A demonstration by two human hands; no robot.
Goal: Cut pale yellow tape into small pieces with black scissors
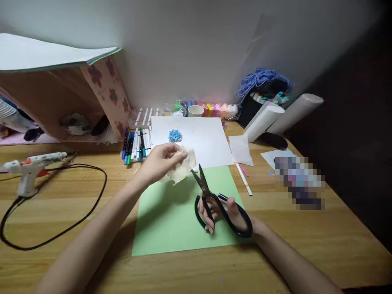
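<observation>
My left hand (159,162) pinches a crumpled pale yellowish tissue paper (183,165) and holds it above the green paper sheet (171,216). My right hand (225,214) has its fingers through the handles of black scissors (204,190). The scissor blades are slightly apart and point up-left, their tips right beside the tissue paper's edge. Behind lies a white sheet (202,141) with a small heap of blue shreds (174,135) on it.
A row of markers (136,145) lies left of the white sheet. A glue gun (29,167) with a looping black cord (61,212) sits far left. A paper cup (195,110), white rolls (266,120), blue yarn (260,79) and a pen (244,179) lie to the right and back.
</observation>
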